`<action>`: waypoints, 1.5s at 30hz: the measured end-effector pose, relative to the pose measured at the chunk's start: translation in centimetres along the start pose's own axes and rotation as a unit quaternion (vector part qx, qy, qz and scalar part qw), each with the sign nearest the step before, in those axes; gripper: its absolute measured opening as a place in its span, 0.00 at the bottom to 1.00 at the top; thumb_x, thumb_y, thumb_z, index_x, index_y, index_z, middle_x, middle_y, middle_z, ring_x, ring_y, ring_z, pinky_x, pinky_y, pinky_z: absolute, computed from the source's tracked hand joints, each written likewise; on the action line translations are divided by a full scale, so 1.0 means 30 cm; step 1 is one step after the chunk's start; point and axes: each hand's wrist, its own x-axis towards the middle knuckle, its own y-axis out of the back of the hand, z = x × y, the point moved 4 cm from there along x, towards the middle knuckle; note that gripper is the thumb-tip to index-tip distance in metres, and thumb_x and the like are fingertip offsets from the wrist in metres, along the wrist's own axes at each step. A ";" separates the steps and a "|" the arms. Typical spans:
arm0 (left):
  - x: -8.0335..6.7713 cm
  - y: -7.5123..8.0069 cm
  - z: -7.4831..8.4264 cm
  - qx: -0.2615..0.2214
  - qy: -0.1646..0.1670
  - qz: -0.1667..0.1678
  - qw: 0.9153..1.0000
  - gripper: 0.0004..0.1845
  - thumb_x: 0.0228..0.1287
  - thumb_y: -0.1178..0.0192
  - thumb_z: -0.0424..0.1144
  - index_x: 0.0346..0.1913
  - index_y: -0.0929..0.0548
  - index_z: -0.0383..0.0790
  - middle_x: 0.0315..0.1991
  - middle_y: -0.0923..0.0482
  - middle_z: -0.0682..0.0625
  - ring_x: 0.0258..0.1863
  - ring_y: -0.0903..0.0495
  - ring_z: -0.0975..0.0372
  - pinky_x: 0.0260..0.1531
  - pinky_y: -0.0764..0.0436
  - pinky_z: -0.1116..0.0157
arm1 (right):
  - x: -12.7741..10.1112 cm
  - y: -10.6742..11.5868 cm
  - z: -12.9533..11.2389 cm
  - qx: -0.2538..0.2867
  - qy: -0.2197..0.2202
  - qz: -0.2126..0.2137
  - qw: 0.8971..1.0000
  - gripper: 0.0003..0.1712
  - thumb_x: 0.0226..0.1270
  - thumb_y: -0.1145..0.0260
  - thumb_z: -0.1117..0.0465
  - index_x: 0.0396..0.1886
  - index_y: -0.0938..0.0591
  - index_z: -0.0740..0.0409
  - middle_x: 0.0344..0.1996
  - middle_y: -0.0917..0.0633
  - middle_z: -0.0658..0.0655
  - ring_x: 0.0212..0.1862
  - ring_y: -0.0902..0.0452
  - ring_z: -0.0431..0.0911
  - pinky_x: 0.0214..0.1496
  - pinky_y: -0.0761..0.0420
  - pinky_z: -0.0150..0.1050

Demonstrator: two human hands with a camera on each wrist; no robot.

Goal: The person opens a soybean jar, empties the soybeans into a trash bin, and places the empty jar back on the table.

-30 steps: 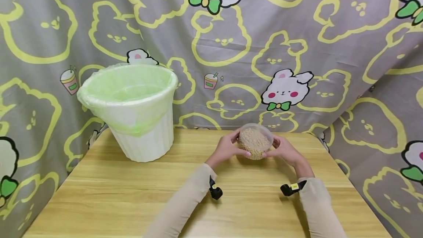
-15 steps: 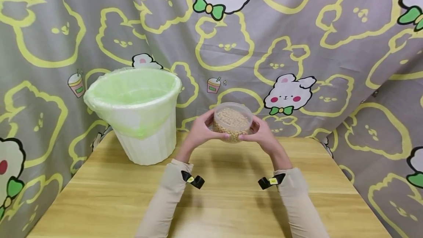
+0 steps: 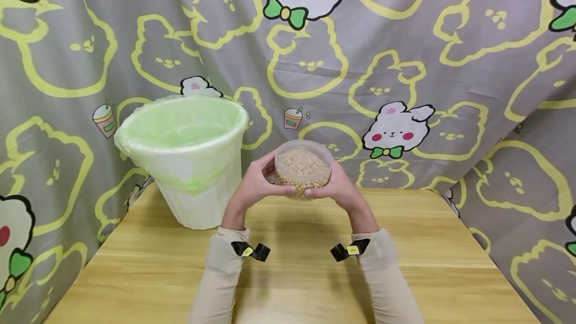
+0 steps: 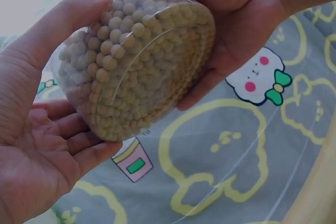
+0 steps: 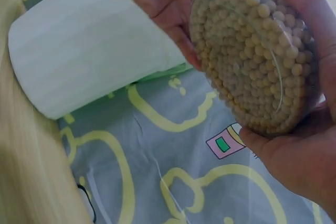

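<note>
A round clear plastic tub (image 3: 302, 170) full of small beige balls is held up above the table, its open top facing upward. My left hand (image 3: 254, 184) grips its left side, thumb across the front and fingers around behind. On the opposite side my right hand (image 3: 340, 187) holds it the same way. Seen from below in the left wrist view, the tub (image 4: 142, 61) shows its bottom, with the left fingers under its edge. The right wrist view shows the right thumb along the wall of the tub (image 5: 252, 56) and fingers beneath.
To the left on the wooden table (image 3: 297, 284) stands a white ribbed bin (image 3: 202, 209), its rim covered by a pale green bag (image 3: 184, 151). A grey curtain (image 3: 310, 114) with cartoon prints hangs behind and beside the table.
Both hands have lifted the tub off the table and carried it left, nearer the bin. Over the last half second it has moved a little further left. The bin stands still.
</note>
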 end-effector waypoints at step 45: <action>-0.003 -0.074 0.051 -0.017 0.015 0.061 0.998 0.61 0.41 0.17 0.38 0.80 0.42 0.48 0.75 0.34 0.51 0.70 0.31 0.55 0.69 0.31 0.50 | -0.032 -0.014 -0.006 -0.055 0.023 0.044 0.997 0.61 0.35 0.15 0.69 0.74 0.34 0.54 0.64 0.25 0.60 0.62 0.28 0.51 0.62 0.22 0.38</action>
